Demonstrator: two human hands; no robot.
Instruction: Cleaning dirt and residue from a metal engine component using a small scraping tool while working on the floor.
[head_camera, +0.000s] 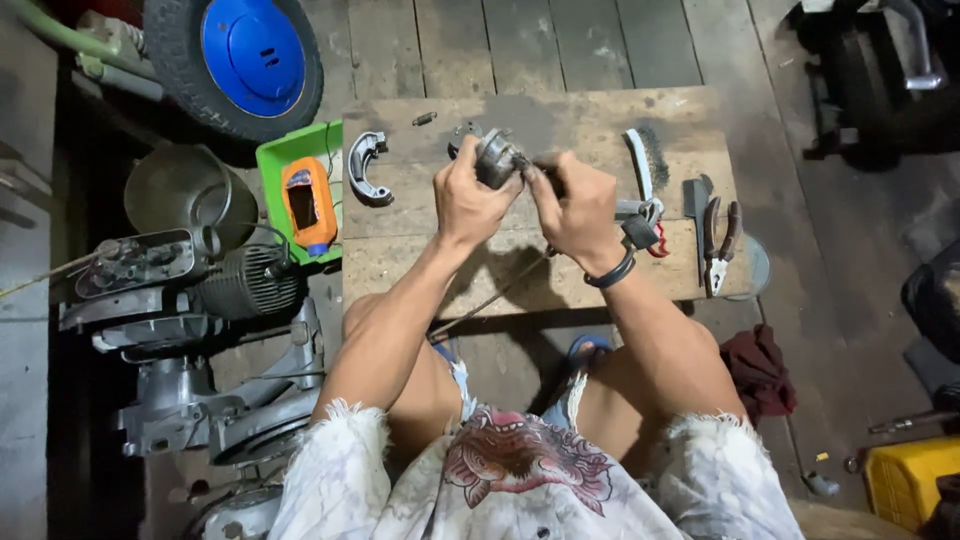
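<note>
Round grey metal part (495, 158), dull and greasy, held above the far half of the wooden worktop (560, 115). Left hand (468, 200) wrapped closed around its near side. Right hand (577, 210) closed on a dark slim tool (535, 170) pressed to the part; tool tip hidden. Curved metal shoe (366, 168) lies left, wire brush (648, 152) and pliers (718, 240) right. Green tray (275, 160) just beside the worktop's left edge holds an orange meter (308, 205).

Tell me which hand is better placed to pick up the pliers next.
Right, probably. The pliers lie on the board's right end, nearer the right hand; the left hand grips the round metal part.
</note>
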